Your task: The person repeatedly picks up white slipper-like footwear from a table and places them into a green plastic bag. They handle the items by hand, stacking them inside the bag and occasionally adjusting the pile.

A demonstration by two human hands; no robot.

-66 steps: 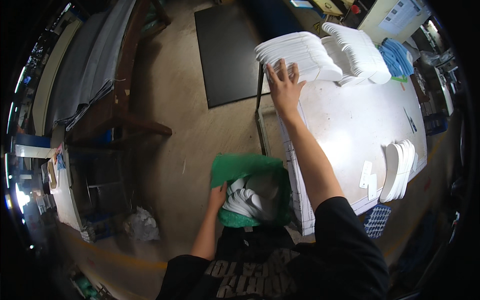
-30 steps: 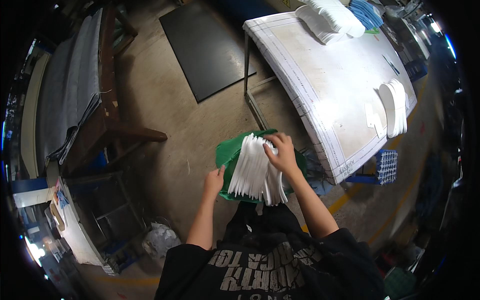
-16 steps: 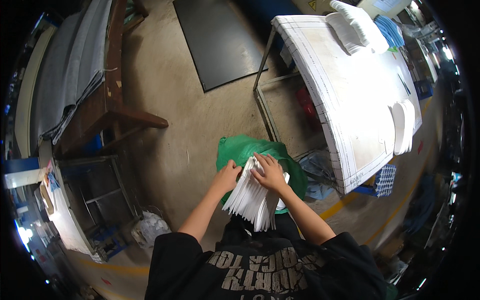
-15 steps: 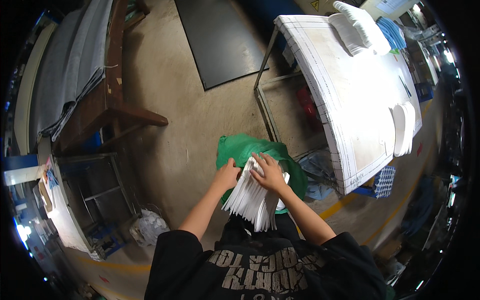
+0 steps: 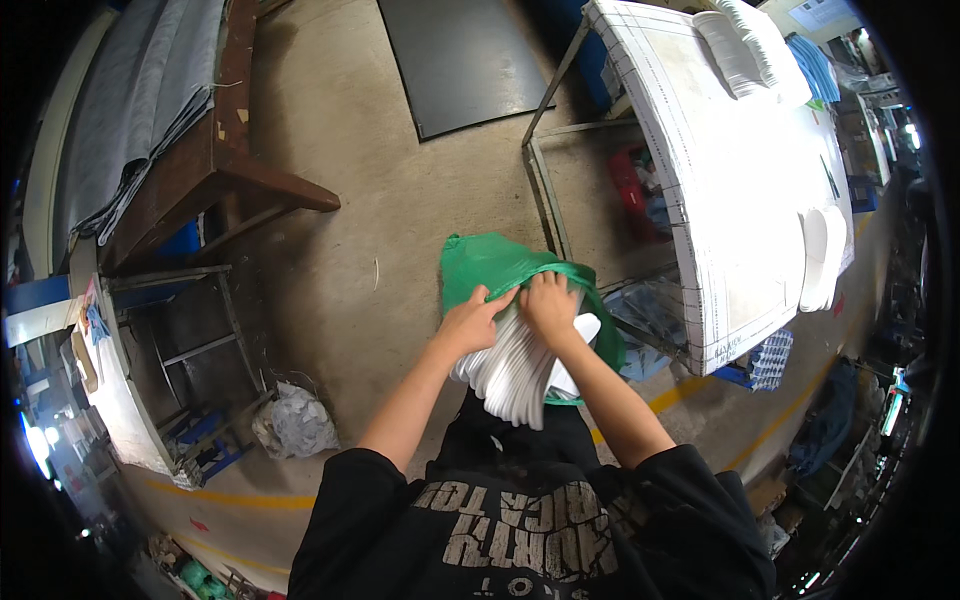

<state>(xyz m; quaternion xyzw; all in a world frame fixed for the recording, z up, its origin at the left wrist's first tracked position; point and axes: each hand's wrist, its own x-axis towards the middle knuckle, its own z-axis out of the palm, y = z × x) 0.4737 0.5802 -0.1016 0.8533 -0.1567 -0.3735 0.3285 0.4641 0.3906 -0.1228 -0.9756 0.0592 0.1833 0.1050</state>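
In front of my body a green bag (image 5: 488,260) gapes open, with a thick stack of white shoe insoles (image 5: 507,378) fanned out in its mouth. At the stack's left side is my left hand (image 5: 476,320), its fingers closed around the edge and one finger stretched toward the bag's rim. Over the top of the stack lies my right hand (image 5: 551,306), fingers curled on the insoles' far ends beside the rim. More white insoles show in the bag, right of my right wrist. My left fingertips are partly hidden.
To the right stands a white-covered table (image 5: 720,200) carrying stacked insoles (image 5: 822,258) and blue pieces. Under it sits a red container (image 5: 630,185). A brown wooden table (image 5: 225,150) and a metal-framed stand (image 5: 140,400) are on the left. A dark board (image 5: 465,70) lies on the floor ahead.
The insole stack has moved farther into the bag's mouth, away from my body. Both hands have moved forward with it, and my right hand's spread fingers are now curled at the rim.
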